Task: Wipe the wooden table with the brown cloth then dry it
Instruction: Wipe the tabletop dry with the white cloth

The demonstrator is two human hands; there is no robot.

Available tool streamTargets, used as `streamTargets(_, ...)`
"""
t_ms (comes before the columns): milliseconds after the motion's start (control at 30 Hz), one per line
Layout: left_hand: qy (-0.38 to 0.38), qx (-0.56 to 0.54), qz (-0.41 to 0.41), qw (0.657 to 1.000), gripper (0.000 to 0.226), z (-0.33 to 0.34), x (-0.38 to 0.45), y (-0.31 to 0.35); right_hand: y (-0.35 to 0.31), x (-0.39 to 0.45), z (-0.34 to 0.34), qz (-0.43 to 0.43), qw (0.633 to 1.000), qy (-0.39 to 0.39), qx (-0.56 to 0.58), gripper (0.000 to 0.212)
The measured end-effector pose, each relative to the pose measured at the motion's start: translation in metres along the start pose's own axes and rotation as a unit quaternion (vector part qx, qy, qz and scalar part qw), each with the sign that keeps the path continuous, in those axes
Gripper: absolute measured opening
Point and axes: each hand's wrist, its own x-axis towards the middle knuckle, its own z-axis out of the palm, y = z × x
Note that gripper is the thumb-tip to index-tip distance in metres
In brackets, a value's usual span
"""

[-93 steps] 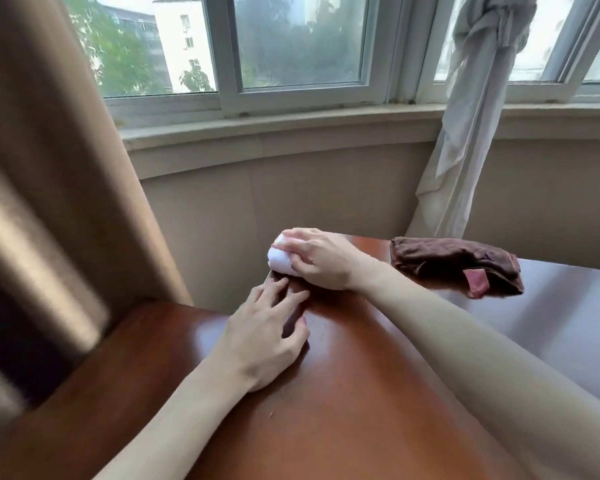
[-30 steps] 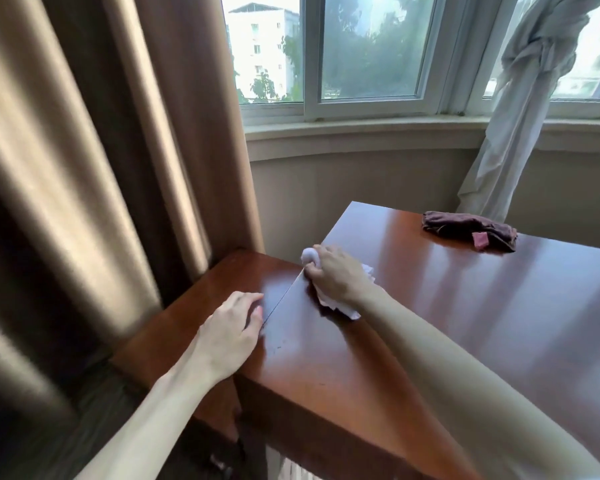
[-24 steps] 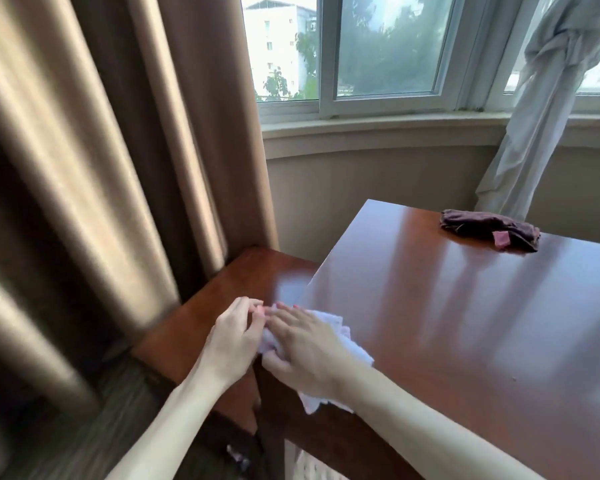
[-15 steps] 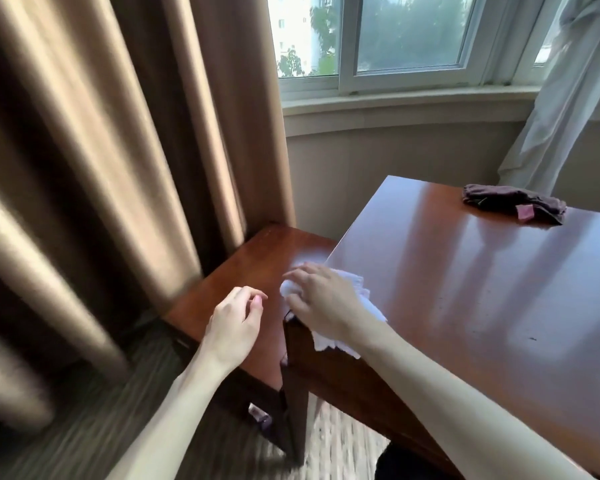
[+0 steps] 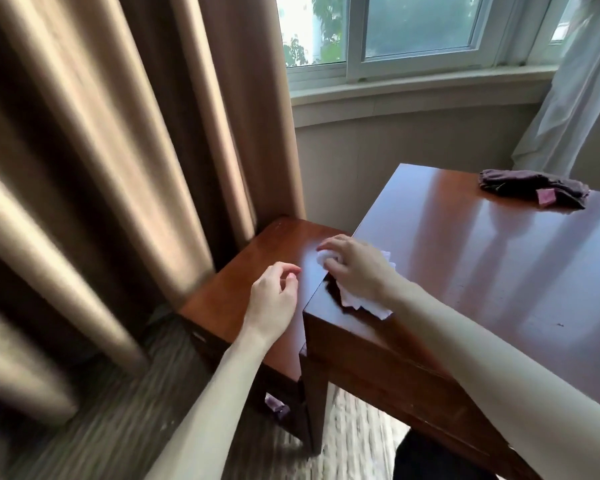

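Note:
A glossy wooden table (image 5: 499,282) fills the right half of the head view. My right hand (image 5: 354,271) grips a crumpled white cloth (image 5: 364,304) at the table's near left corner, on the left edge. The brown cloth (image 5: 530,185) lies bunched at the far side of the table, well away from both hands. My left hand (image 5: 274,299) hovers over the lower side table, fingers loosely curled, holding nothing.
A lower wooden side table (image 5: 257,271) adjoins the main table on the left. Heavy tan curtains (image 5: 118,150) hang close at left. A white tied curtain (image 5: 575,84) hangs at the far right, below the window (image 5: 420,29). Carpet lies below.
My right hand has drawn the white cloth along the left edge from the far corner to the near corner. My left hand lifted off the side table. The view pulled back.

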Motion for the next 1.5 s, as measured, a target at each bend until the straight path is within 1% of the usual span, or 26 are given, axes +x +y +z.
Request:
streamTargets(33, 0.000, -0.002, 0.007, 1.000, 0.023, 0.004, -0.002, 0.005, 0.009, 0.010, -0.001, 0.054, 0.998, 0.029, -0.006, 0.033)
streamTargets(67, 0.005, -0.005, 0.011, 1.000, 0.023, 0.008, -0.005, 0.009, 0.010, 0.012, 0.004, 0.078, 0.996, 0.047, -0.010, 0.032)
streamTargets(100, 0.012, -0.010, 0.011, 1.000, 0.022, 0.012, -0.005, 0.012, 0.000, 0.004, 0.008, 0.064, 0.997, 0.044, -0.018, 0.031)
streamTargets(133, 0.019, -0.019, 0.006, 1.000, 0.021, 0.017, -0.003, 0.015, -0.012, -0.011, 0.011, 0.014, 0.999, 0.031, -0.012, 0.030)
streamTargets(200, 0.034, -0.044, -0.012, 0.998, 0.018, 0.026, 0.005, 0.019, -0.028, -0.052, 0.007, -0.098, 0.994, -0.030, 0.042, 0.029)
streamTargets(233, 0.039, -0.054, -0.016, 0.998, 0.016, 0.031, 0.010, 0.021, -0.024, -0.059, -0.001, -0.126, 0.988, -0.063, 0.064, 0.029)
streamTargets(267, 0.038, -0.052, -0.012, 0.998, 0.016, 0.036, 0.014, 0.022, -0.012, -0.054, -0.009, -0.128, 0.987, -0.074, 0.064, 0.031)
streamTargets(300, 0.032, -0.039, -0.002, 0.999, 0.017, 0.041, 0.017, 0.024, 0.003, -0.040, -0.017, -0.093, 0.993, -0.057, 0.052, 0.034)
streamTargets(333, 0.020, -0.022, 0.012, 0.999, 0.019, 0.045, 0.019, 0.027, 0.022, -0.022, -0.020, -0.029, 0.999, -0.018, 0.035, 0.036)
streamTargets(367, 0.010, -0.007, 0.026, 1.000, 0.020, 0.047, 0.019, 0.028, 0.038, -0.007, -0.022, 0.048, 0.999, 0.020, 0.013, 0.038)
streamTargets(400, 0.005, 0.004, 0.038, 0.999, 0.021, 0.049, 0.019, 0.028, 0.046, 0.003, -0.020, 0.104, 0.994, 0.043, -0.004, 0.040)
streamTargets(433, 0.004, 0.013, 0.047, 0.999, 0.021, 0.050, 0.020, 0.028, 0.044, 0.005, -0.017, 0.103, 0.993, 0.049, -0.014, 0.041)
streamTargets(467, 0.007, 0.017, 0.048, 0.999, 0.020, 0.050, 0.025, 0.029, 0.036, 0.001, -0.014, 0.056, 0.998, 0.031, -0.019, 0.041)
streamTargets(533, 0.020, -0.003, 0.030, 0.999, 0.014, 0.050, 0.040, 0.032, 0.016, -0.022, -0.015, -0.082, 0.995, -0.041, 0.030, 0.036)
streamTargets(567, 0.020, -0.015, 0.026, 0.999, 0.012, 0.051, 0.048, 0.034, 0.017, -0.030, -0.019, -0.118, 0.989, -0.077, 0.055, 0.034)
streamTargets(600, 0.016, -0.016, 0.030, 0.999, 0.013, 0.052, 0.057, 0.037, 0.025, -0.027, -0.025, -0.129, 0.985, -0.094, 0.062, 0.034)
streamTargets(633, 0.010, -0.009, 0.043, 0.999, 0.016, 0.054, 0.066, 0.039, 0.039, -0.015, -0.031, -0.120, 0.987, -0.089, 0.059, 0.038)
streamTargets(700, -0.007, 0.012, 0.075, 0.997, 0.020, 0.062, 0.083, 0.046, 0.076, 0.018, -0.037, -0.059, 0.997, -0.045, 0.031, 0.043)
streamTargets(767, -0.033, 0.035, 0.097, 0.994, 0.026, 0.076, 0.098, 0.052, 0.117, 0.052, -0.040, 0.011, 1.000, -0.013, 0.001, 0.042)
streamTargets(833, -0.063, 0.057, 0.108, 0.991, 0.032, 0.096, 0.117, 0.056, 0.150, 0.084, -0.044, 0.056, 0.998, -0.002, -0.018, 0.038)
streamTargets(933, -0.104, 0.090, 0.109, 0.985, 0.035, 0.131, 0.150, 0.059, 0.184, 0.126, -0.050, 0.094, 0.995, 0.015, -0.021, 0.031)
streamTargets(1033, -0.121, 0.104, 0.105, 0.982, 0.042, 0.156, 0.173, 0.063, 0.215, 0.162, -0.054, 0.132, 0.990, 0.042, -0.010, 0.030)
streamTargets(1167, -0.133, 0.135, 0.106, 0.976, 0.053, 0.170, 0.179, 0.061, 0.260, 0.204, -0.059, 0.161, 0.985, 0.056, -0.027, 0.032)
streamTargets(1300, -0.116, 0.171, 0.097, 0.974, 0.057, 0.173, 0.179, 0.058, 0.286, 0.230, -0.060, 0.209, 0.972, 0.082, -0.068, 0.038)
streamTargets(1400, -0.126, 0.176, 0.083, 0.973, 0.057, 0.173, 0.180, 0.059, 0.282, 0.232, -0.055, 0.240, 0.961, 0.065, -0.122, 0.042)
streamTargets(1500, -0.133, 0.179, 0.076, 0.972, 0.056, 0.170, 0.179, 0.063, 0.265, 0.211, -0.057, 0.226, 0.970, 0.027, -0.084, 0.046)
